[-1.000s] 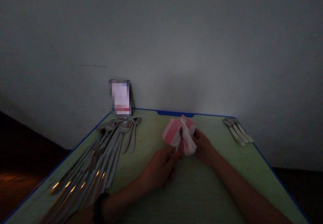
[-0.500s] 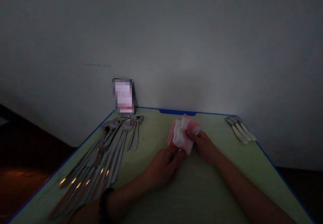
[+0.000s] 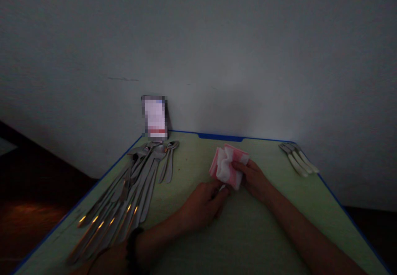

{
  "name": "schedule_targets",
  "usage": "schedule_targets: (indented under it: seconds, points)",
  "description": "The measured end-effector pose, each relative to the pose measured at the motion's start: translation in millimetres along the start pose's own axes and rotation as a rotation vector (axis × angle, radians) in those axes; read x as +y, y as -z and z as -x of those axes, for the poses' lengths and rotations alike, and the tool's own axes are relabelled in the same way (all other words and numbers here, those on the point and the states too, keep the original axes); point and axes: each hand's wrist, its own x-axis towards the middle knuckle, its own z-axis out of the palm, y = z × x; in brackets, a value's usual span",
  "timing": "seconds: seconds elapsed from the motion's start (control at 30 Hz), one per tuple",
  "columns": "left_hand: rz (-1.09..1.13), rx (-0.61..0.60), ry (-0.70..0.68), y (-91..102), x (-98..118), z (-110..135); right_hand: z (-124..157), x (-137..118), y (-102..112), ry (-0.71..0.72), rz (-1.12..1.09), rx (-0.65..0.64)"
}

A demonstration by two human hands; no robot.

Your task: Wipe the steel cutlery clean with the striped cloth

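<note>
Folded into a bunch over the middle of the table is a pink-and-white cloth (image 3: pixel 229 165). My right hand (image 3: pixel 252 175) grips it from the right, thumb on top. Just below the cloth, my left hand (image 3: pixel 206 202) is closed in a pinch on a piece of cutlery (image 3: pixel 223 187). Only a small pale, shiny bit of it shows between the fingers; the rest is hidden by the hand and the cloth, so its kind cannot be made out. A dark bracelet circles my left wrist.
Many spoons and other metal cutlery (image 3: pixel 124 200) lie in a pile on the left, with two small spoons (image 3: pixel 169 163) beside it. Several forks with white handles (image 3: pixel 299 159) rest at the right edge of the green table (image 3: pixel 263 233). A phone (image 3: pixel 156 117) leans against the wall.
Both hands stay at the cloth with nearly the same grip. The cloth has turned slightly and its folds look a little different. The whole view has shifted slightly.
</note>
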Motion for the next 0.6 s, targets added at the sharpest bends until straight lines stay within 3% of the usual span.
schedule_targets:
  seconds: [0.33, 0.6]
  points:
    - [-0.02, -0.03, -0.014, 2.0, -0.7, -1.4, 0.1, 0.3, -0.4, 0.009, -0.009, -0.017]
    - [-0.023, -0.065, -0.047, 5.5, -2.9, 1.4, -10.1, 2.4, 4.5, 0.176, -0.2, 0.261]
